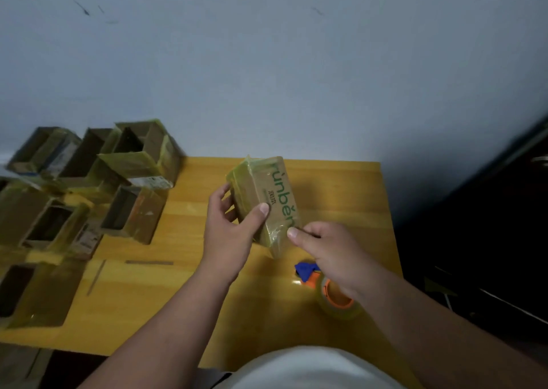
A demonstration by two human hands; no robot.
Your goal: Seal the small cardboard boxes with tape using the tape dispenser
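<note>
Small cardboard box (268, 204): closed, tape-wrapped, green lettering, tilted above table centre. Tape dispenser (329, 289): orange-blue, clear roll, at box's 5 o'clock.

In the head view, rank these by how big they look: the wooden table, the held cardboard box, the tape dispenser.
1. wooden table
2. cardboard box
3. tape dispenser, partly hidden by the right hand
</note>
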